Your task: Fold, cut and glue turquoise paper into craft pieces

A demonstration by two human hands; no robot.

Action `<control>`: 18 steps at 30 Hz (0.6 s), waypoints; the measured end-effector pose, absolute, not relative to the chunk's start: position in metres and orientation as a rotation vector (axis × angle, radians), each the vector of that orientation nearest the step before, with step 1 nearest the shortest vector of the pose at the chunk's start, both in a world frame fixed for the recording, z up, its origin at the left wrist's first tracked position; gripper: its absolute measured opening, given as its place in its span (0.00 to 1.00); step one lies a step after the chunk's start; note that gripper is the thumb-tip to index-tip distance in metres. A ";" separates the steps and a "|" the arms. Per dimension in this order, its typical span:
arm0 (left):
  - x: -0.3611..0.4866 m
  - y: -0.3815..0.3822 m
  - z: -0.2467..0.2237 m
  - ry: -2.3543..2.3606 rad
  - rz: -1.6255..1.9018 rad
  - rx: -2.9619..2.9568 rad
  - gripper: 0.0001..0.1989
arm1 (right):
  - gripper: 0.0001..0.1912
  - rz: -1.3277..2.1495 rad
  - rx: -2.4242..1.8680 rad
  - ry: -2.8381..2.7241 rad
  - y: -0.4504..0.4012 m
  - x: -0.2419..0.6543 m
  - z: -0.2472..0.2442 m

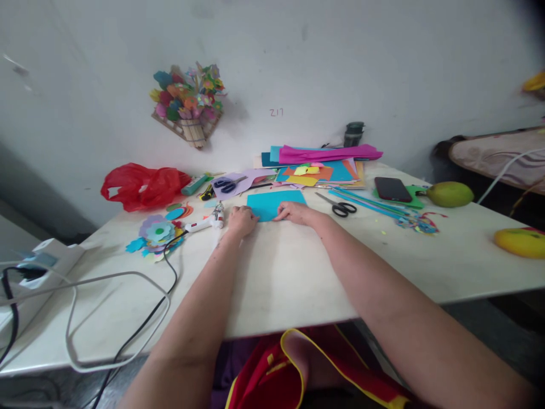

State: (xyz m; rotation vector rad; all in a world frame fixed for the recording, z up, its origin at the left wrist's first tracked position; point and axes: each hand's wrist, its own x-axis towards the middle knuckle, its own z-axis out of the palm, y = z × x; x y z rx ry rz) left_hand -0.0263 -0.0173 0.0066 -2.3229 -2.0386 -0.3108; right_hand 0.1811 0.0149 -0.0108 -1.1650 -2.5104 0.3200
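Observation:
A blue sheet of paper [272, 201] lies flat on the table. My left hand [242, 220] rests at its lower left corner, with fingers curled at the edge. At the near edge, right of centre, my right hand [293, 212] has its thumb and fingertips pressed together on the paper. Black-handled scissors [340, 208] lie open to the right of the sheet. Left of my left hand is a white glue gun [204, 223].
A pile of paper flowers [157, 233] and a red plastic bag [145, 184] are at the left. Stacked coloured papers [336, 172] lie behind the sheet. To the right are a phone [392, 189], paper strips [370, 204] and a green mango [450, 194]. Cables [123, 275] cross the left side.

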 end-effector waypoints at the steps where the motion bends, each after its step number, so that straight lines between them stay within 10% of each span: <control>1: -0.026 -0.018 0.007 -2.021 -0.309 -2.323 0.13 | 0.11 0.342 -1.154 -2.520 0.015 0.181 -0.010; 18: -0.025 -0.021 0.006 -1.978 -0.320 -2.280 0.12 | 0.13 -0.066 -1.426 -2.626 -0.021 0.141 0.020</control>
